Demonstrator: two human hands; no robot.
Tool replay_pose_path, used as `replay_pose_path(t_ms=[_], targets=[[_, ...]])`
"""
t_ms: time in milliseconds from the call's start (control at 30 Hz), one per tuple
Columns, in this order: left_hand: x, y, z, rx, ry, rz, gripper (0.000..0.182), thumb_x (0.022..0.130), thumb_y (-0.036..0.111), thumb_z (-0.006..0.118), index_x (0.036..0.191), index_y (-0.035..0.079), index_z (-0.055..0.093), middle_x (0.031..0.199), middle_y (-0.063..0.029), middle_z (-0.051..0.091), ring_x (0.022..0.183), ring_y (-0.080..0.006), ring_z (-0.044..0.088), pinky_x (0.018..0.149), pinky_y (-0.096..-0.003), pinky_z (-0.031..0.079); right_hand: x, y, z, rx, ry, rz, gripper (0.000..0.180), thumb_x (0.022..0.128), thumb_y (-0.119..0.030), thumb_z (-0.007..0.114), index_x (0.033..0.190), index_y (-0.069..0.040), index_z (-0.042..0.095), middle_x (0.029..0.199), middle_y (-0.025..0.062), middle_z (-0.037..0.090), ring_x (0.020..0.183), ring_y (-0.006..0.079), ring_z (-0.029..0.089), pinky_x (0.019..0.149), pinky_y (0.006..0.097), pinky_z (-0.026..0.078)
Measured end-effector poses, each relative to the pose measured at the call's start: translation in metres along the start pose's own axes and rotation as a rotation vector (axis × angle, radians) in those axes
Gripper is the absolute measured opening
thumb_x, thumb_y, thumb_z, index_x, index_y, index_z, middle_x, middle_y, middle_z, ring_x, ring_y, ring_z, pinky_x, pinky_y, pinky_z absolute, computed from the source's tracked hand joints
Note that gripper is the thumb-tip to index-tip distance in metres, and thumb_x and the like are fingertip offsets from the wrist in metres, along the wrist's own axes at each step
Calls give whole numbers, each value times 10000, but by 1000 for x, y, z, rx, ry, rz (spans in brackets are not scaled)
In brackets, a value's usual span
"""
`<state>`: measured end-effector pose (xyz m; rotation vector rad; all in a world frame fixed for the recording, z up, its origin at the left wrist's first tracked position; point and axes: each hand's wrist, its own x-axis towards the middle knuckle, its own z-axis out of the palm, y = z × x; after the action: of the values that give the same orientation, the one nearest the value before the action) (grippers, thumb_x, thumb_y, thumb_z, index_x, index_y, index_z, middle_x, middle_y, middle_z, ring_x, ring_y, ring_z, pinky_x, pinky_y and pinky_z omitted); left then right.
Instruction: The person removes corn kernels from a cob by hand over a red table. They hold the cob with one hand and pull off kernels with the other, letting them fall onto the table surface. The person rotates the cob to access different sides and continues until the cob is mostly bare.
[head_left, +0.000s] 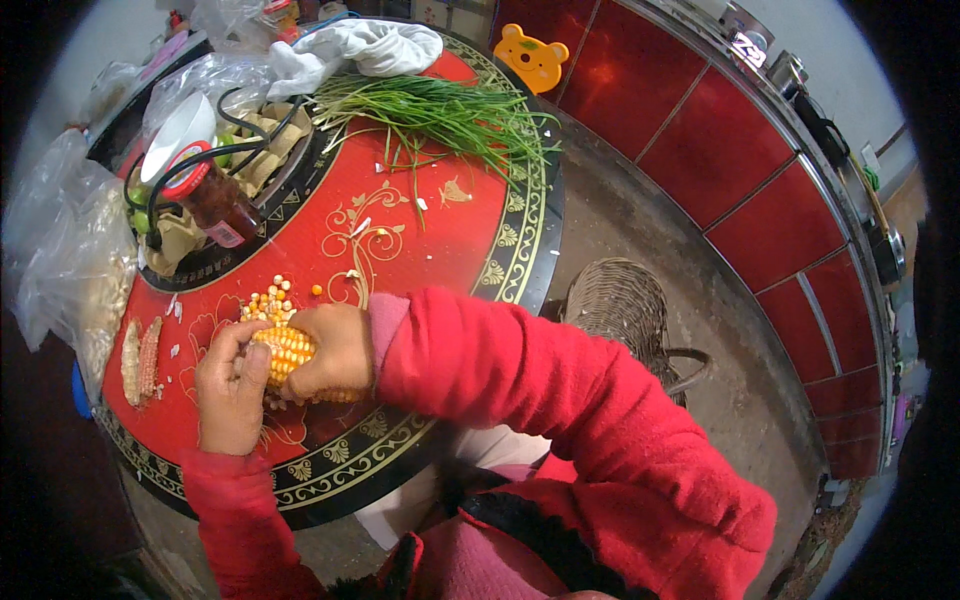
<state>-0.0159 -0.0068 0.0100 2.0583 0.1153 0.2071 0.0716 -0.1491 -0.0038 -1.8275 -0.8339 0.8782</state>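
Both hands hold an ear of yellow corn (283, 352) low over the red round table (442, 225). My left hand (234, 386) grips its left end, the thumb pressed against the kernels. My right hand (332, 351) wraps around the other side and hides part of the ear. Loose corn kernels (268, 301) lie in a heap just beyond the hands, and more show beneath them. Two bare corncobs, one pale (130, 364) and one pinkish (150, 360), rest to the left of my left hand.
Green chives or similar stalks (450, 112) lie at the table's far side beside a white cloth (367, 49). A red-lidded glass jar (217, 199) leans near a black cord. Plastic bags (60, 225) stand at the left. A wicker basket (615, 300) is on the floor at the right.
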Motion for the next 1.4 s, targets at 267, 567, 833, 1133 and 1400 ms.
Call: replay_pose_path(t_ms=[267, 567, 833, 1133, 1400], targets=[[1, -7, 6, -7, 41, 107, 247, 850, 201, 384, 909, -17, 482, 811, -63, 504, 776, -112, 453, 716, -244, 365, -4, -4, 2, -24, 70, -45, 444, 556, -320, 642, 844, 6, 551, 728, 171, 588, 699, 269, 583, 645, 330, 448], [2, -8, 15, 150, 112, 99, 267, 840, 208, 372, 918, -14, 498, 825, -155, 525, 777, -226, 511, 706, -317, 386, -4, -3, 0, 49, -9, -54, 410, 590, -307, 608, 842, 11, 548, 754, 181, 577, 722, 265, 575, 651, 338, 444], [0, -11, 15, 84, 155, 233, 224, 844, 178, 394, 904, -18, 484, 788, -196, 537, 763, -344, 531, 658, -352, 406, -7, 1, 1, 321, -96, -159, 390, 628, -247, 614, 891, 26, 523, 716, 107, 584, 645, 176, 563, 583, 289, 442], [0, -7, 12, 69, 35, 179, 309, 861, 258, 355, 947, -8, 486, 787, -118, 543, 750, -183, 531, 686, -276, 399, -7, -3, 0, 305, -85, -110, 325, 637, -196, 605, 856, 27, 516, 671, 85, 571, 603, 158, 551, 551, 273, 437], [1, -9, 12, 106, 68, 219, 261, 860, 213, 346, 924, -3, 478, 794, -169, 538, 758, -285, 537, 666, -329, 400, -7, -2, 3, 256, -80, -136, 305, 649, -201, 592, 851, 17, 522, 695, 87, 572, 619, 164, 551, 564, 287, 438]])
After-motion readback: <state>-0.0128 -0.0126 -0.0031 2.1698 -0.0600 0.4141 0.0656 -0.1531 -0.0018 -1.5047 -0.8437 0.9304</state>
